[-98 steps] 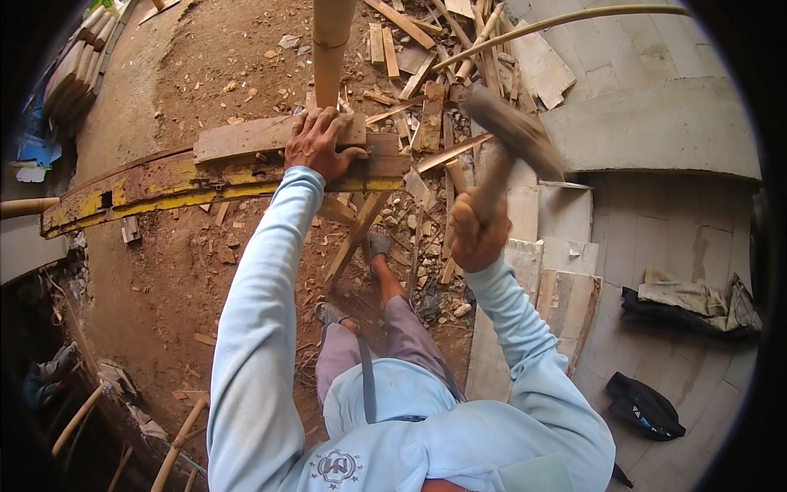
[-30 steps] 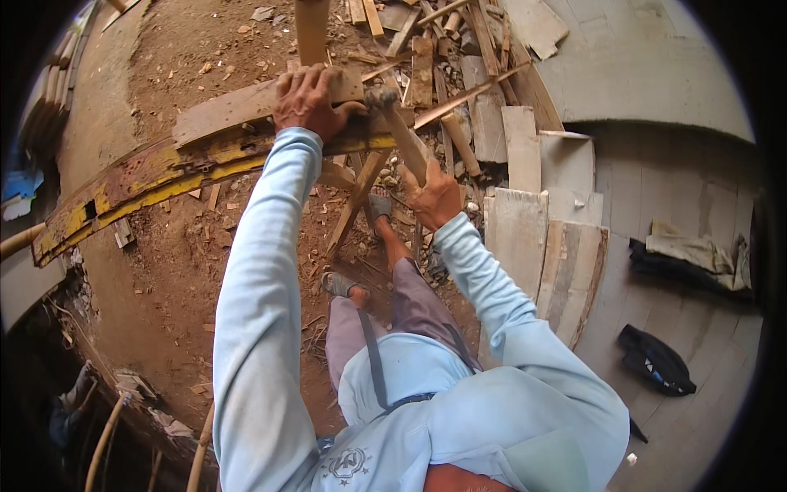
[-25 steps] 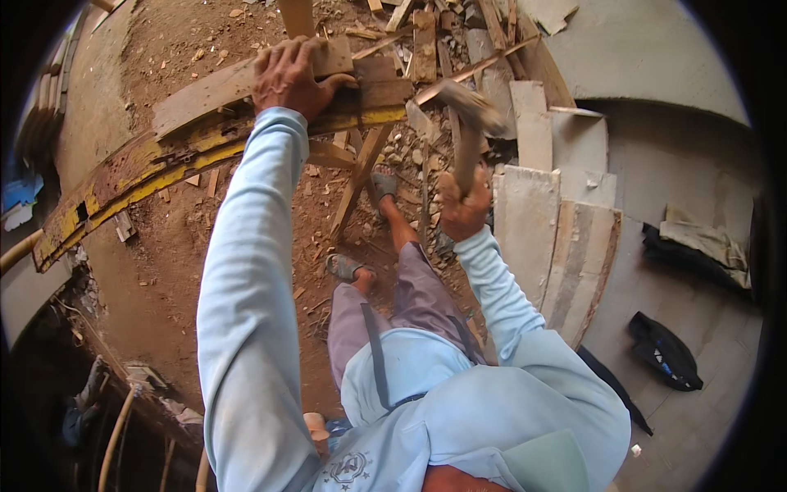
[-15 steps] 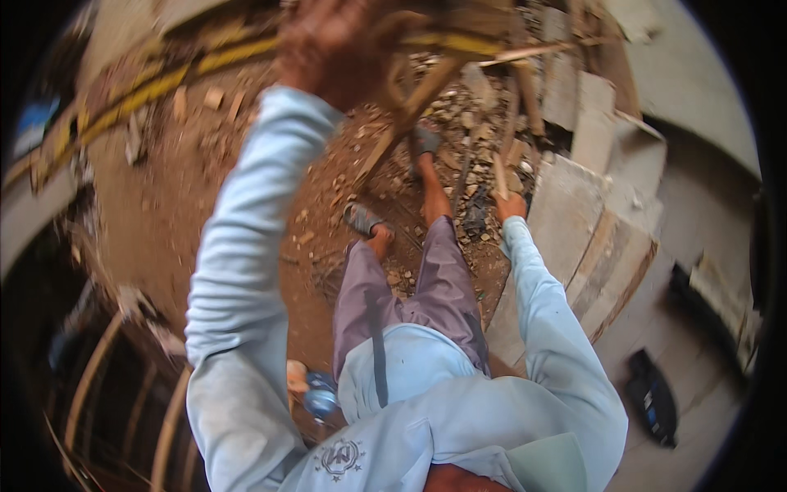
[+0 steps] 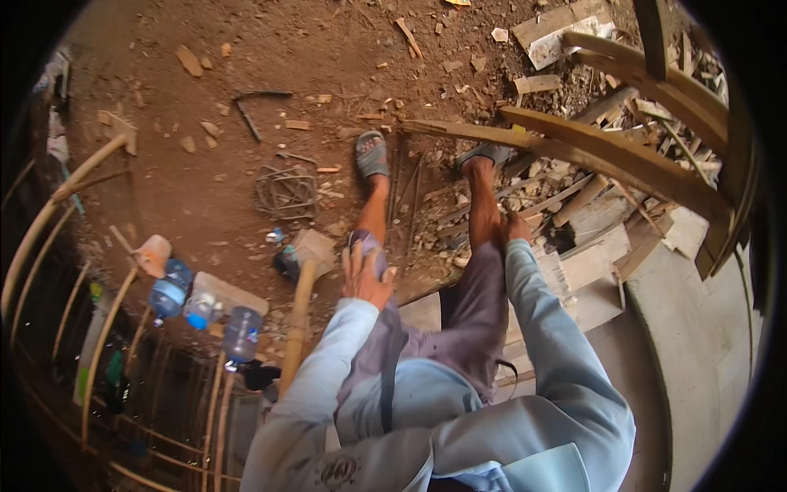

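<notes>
My left hand [image 5: 366,277] lies spread on my left thigh, just above the knee, and holds nothing. Beside the outer side of my right knee is my right hand [image 5: 515,227]; its fingertips are mostly hidden, and I cannot make out anything in it. The purple-grey trousers [image 5: 471,307] end around the knees. A grey sandal [image 5: 371,154] is on my left foot, flat on the brown dirt. My other sandal [image 5: 485,152] is partly behind a long curved-looking wooden beam [image 5: 590,160] that crosses to the right.
Several clear plastic bottles [image 5: 170,289] stand at left beside wooden poles [image 5: 106,353]. A bent metal bar [image 5: 246,117] and a wire coil [image 5: 285,193] lie on the dirt. Rubble and broken boards [image 5: 566,29] fill the right, with a pale concrete slab [image 5: 697,353] below.
My left hand has come down from high in front onto my thigh. The view has swung left. A wooden handle in my right hand earlier no longer shows there.
</notes>
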The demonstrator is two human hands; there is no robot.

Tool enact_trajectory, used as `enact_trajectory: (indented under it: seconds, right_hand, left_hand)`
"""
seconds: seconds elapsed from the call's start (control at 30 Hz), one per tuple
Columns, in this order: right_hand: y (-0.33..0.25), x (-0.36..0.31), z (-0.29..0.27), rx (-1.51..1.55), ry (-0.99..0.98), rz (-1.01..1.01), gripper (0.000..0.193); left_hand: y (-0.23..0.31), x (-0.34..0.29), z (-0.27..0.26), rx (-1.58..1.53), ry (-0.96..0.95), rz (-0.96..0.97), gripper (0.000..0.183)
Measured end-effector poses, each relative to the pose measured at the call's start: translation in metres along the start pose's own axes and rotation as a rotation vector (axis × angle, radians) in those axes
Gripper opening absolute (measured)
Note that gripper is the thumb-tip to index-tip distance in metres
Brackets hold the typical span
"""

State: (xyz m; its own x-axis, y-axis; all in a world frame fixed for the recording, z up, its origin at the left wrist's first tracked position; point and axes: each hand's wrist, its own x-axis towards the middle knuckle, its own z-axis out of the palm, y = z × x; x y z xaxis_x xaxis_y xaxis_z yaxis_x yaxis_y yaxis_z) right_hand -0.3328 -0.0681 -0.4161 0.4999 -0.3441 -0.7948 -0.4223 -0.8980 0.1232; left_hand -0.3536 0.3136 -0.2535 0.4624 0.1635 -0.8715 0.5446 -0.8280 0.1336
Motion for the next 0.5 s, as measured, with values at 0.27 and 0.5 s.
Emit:
enact_trajectory:
  seconds: [0.27, 0.5]
  right_hand:
    - [-0.110, 0.204, 0.214, -0.213, -0.262, -0.578, 0.037]
    - [-0.204, 0.203, 0.320, 0.133, -0.005, 0.009, 0.040]
  left_hand:
    - [-0.004, 0.034, 0.019, -0.163, -0.008, -0.278, 0.052]
    - [-0.019, 0.045, 0.036, -0.113, 0.152, -0.150, 0.040]
